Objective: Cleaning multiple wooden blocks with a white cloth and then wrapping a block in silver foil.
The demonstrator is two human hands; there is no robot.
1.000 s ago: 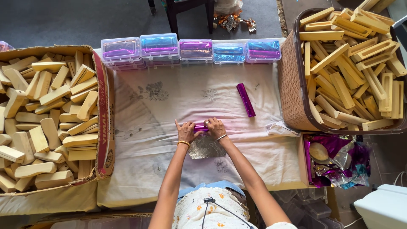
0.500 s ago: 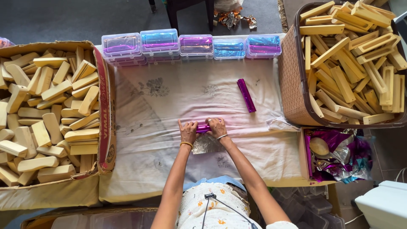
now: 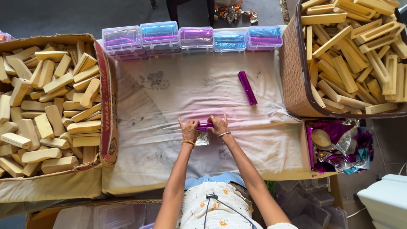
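Purple foil is being rolled round a block (image 3: 204, 125) mid-cloth (image 3: 169, 97), the left hand (image 3: 189, 128) and right hand (image 3: 219, 124) pinching its ends with bent fingers, so next seems to call for tucking the loose silvery flap (image 3: 202, 138).

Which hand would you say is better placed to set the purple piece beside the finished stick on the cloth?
Probably the right hand: it grips the purple piece on the side nearer the finished stick. The left hand would have to cross over.
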